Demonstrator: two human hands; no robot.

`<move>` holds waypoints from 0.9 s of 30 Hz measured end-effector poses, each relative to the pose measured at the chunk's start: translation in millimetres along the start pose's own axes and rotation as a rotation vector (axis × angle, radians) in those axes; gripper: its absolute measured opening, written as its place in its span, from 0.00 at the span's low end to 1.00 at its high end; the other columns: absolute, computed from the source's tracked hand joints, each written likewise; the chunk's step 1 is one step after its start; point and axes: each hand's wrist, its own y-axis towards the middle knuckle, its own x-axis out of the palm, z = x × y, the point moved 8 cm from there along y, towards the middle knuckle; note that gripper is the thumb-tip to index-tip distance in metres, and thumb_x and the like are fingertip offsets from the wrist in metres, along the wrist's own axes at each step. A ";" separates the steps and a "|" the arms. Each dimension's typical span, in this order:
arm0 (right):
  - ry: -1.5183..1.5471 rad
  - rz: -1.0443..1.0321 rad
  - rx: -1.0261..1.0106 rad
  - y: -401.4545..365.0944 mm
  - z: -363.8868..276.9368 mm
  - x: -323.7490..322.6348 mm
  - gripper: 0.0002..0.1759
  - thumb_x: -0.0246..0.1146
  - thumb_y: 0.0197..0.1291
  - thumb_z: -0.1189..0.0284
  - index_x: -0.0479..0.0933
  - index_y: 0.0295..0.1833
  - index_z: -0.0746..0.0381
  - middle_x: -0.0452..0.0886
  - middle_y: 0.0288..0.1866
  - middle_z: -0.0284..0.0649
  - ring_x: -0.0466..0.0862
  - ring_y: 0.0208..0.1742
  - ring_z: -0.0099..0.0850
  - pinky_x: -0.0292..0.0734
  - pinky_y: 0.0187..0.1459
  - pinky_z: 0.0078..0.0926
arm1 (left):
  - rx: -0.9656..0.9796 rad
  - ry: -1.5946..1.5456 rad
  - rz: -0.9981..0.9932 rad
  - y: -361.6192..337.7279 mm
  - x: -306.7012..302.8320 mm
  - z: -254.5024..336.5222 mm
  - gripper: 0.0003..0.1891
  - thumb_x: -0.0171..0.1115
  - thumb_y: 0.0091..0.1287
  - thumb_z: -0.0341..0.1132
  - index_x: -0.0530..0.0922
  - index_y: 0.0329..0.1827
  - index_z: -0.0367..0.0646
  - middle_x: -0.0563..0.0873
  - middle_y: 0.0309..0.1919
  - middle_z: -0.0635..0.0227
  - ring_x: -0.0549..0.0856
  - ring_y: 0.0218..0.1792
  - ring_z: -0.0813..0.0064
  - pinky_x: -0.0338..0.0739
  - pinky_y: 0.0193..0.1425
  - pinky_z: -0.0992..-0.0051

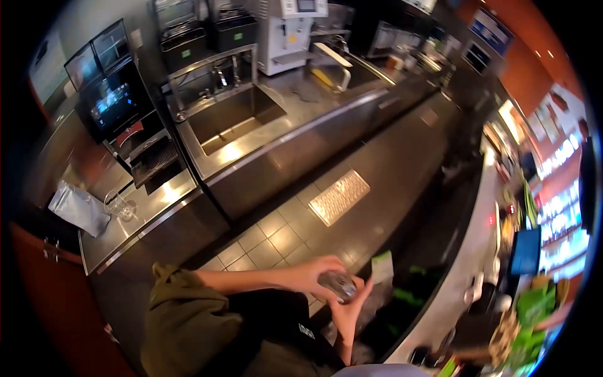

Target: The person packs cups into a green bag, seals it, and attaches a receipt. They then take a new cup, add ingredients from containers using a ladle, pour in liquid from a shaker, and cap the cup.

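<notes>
Both of my hands are together in front of my body, near the lower middle of the head view. My left hand [319, 274] is wrapped round the near side of a small, shiny, rounded object [338, 286], which looks clear or metallic. My right hand [349, 309] grips the same object from below and the right. A white and green packet or carton [382, 268] shows just beyond my right fingertips; whether I touch it cannot be told.
A steel counter holds a sink [235, 119], a coffee machine [286, 34], a dark screen [113, 103], a silver bag [80, 208] and a glass pitcher [124, 210]. A metal drain plate [340, 197] lies in the tiled floor. A cluttered counter [440, 314] runs along the right.
</notes>
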 end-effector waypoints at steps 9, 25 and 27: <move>-0.015 -0.976 -0.269 389.0 48.2 256.1 0.45 0.63 0.48 0.75 0.46 0.69 0.65 0.60 0.65 0.46 0.58 0.69 0.37 0.49 0.69 0.37 | -0.252 0.062 1.212 8.9 -317.2 -73.8 0.23 0.71 0.51 0.32 0.76 0.50 0.39 0.84 0.42 0.65 0.81 0.41 0.80 0.76 0.48 0.76; 0.154 -0.938 0.051 654.3 255.2 738.9 0.41 0.45 0.56 0.77 0.33 0.73 0.65 0.54 0.74 0.37 0.50 0.75 0.39 0.42 0.71 0.30 | -0.845 0.452 1.654 -55.0 -647.0 -227.4 0.27 0.72 0.50 0.44 0.75 0.49 0.36 0.84 0.37 0.53 0.85 0.39 0.60 0.78 0.41 0.69; 0.125 -0.973 -0.057 658.8 272.3 746.3 0.42 0.44 0.55 0.78 0.32 0.73 0.64 0.54 0.74 0.38 0.50 0.75 0.39 0.42 0.71 0.30 | -0.950 0.460 1.587 -49.3 -688.0 -239.3 0.27 0.72 0.50 0.46 0.75 0.48 0.38 0.85 0.34 0.54 0.86 0.37 0.59 0.78 0.39 0.69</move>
